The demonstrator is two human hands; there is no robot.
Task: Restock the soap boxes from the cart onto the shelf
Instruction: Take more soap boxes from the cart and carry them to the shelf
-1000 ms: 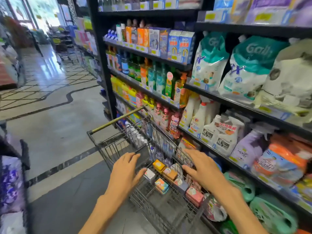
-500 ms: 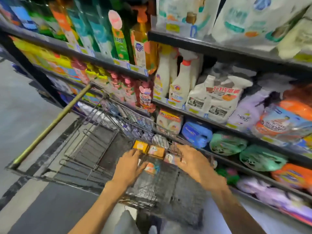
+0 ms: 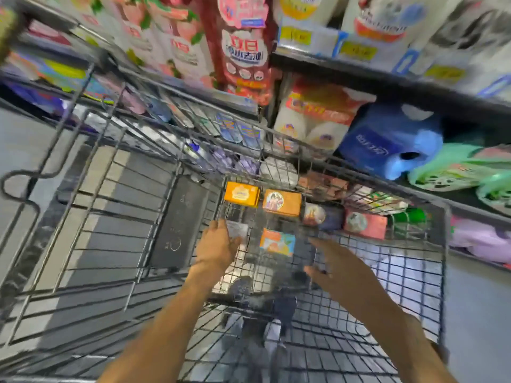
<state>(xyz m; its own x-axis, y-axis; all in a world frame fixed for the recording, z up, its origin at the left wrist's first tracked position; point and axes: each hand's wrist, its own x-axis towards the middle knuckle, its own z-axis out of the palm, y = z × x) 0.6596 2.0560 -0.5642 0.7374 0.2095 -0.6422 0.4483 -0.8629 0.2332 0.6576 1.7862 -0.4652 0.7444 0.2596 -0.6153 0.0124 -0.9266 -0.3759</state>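
A person leans over a wire shopping cart [image 3: 116,205] parked tight against a stocked shelf [image 3: 359,76], both bare arms reaching down into the basket. The cart's far wire wall runs from 10 o'clock to 3 o'clock, just beside the shelf edge; its right wall [image 3: 442,244] closes off the 3 o'clock side, while the basket's left half, toward 9 o'clock, lies free of goods.

The soap boxes sit on the basket floor near the far wall: a yellow-orange box [image 3: 241,193], an orange box [image 3: 282,202], a dark box [image 3: 322,217] and a pink box [image 3: 365,223] in a row, with a multicoloured box [image 3: 277,242] nearer the person.

The left hand [image 3: 218,246] touches a pale box [image 3: 237,230] at its 1 o'clock; blur hides whether the fingers have closed on it. The right hand [image 3: 329,265] hovers with fingers spread, holding nothing, the multicoloured box just off its fingertips at 10 o'clock.
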